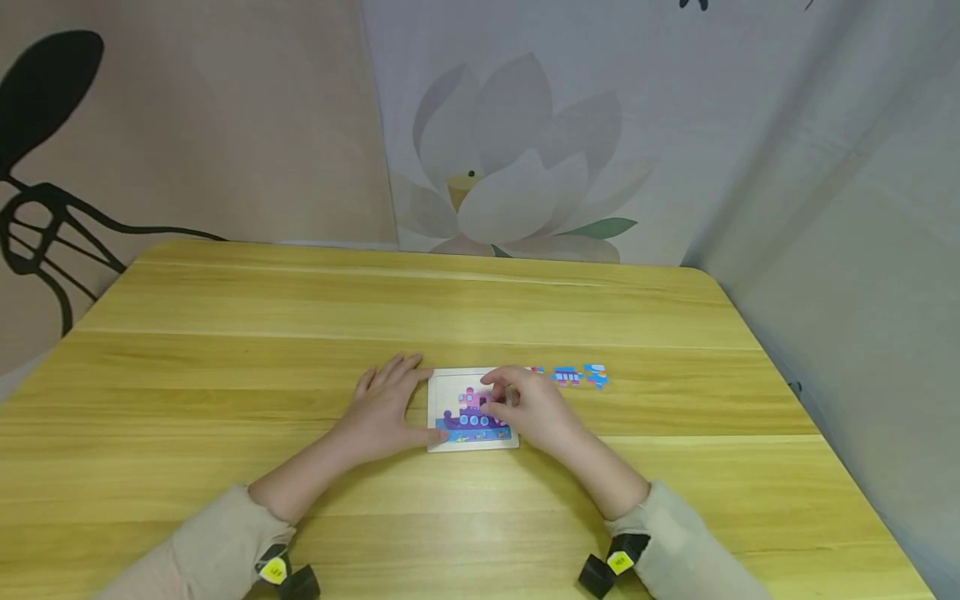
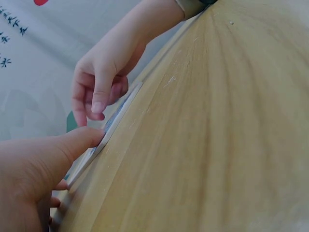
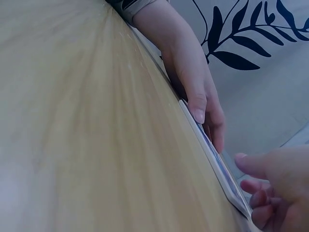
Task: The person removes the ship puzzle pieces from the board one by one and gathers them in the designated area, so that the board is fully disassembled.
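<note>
A small jigsaw puzzle in a white frame [image 1: 436, 385] lies on the wooden table, its picture a purple and pink boat on blue water. My left hand [image 1: 382, 421] spans the frame's left side, thumb resting on the lower left corner and the other fingers stretched toward the upper left. Above the right part of the picture hovers my right hand [image 1: 543, 412], its fingers loosely bent with a gap between thumb and index finger. No piece shows between them in the right wrist view, where the right thumb [image 3: 256, 164] stands apart from the fingers.
Loose blue jigsaw pieces [image 1: 567, 376] lie on the table [image 1: 480, 308] just right of the frame, one partly covered by the right hand. Behind the table's far edge hangs a backdrop [image 1: 525, 167] with a large flower.
</note>
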Tool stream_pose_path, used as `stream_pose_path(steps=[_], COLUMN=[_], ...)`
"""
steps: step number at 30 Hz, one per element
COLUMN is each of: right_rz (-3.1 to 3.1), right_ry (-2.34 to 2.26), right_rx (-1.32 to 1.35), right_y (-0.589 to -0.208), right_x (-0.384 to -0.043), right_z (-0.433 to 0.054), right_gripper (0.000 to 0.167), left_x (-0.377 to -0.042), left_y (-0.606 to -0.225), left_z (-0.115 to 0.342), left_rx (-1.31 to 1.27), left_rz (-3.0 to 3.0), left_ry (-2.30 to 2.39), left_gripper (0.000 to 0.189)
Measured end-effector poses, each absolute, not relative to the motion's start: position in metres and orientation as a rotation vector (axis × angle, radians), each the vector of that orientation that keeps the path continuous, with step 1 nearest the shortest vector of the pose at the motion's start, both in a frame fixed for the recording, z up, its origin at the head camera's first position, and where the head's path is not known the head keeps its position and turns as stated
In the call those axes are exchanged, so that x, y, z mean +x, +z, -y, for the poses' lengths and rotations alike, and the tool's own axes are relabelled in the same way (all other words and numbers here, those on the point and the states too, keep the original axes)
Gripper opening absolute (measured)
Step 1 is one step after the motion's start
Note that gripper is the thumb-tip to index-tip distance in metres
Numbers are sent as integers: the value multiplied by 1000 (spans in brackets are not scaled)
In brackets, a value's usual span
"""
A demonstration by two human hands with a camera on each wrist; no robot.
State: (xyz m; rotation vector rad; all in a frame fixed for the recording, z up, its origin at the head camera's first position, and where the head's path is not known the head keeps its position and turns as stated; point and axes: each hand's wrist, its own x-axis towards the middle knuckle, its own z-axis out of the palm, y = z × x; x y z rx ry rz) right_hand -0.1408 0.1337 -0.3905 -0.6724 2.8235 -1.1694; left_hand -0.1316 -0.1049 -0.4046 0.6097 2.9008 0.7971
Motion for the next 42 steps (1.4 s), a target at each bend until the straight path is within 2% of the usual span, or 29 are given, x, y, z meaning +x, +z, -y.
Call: stream_pose_path(steps=[22,42], right_rz=[-2786,-2811], right_ry=[-822,-754], right_rx=[-663,-641], right_y=[-385,-380], right_x=[-146,-144], right_z=[-118,-115], right_gripper=[46,41], left_x=[-133,-133], left_y=[-407,-407], left_z=[107,107], left_rx=[634,643], left_rz=[-2901,-2897], left_ry=[820,819], left_gripper=[94,94])
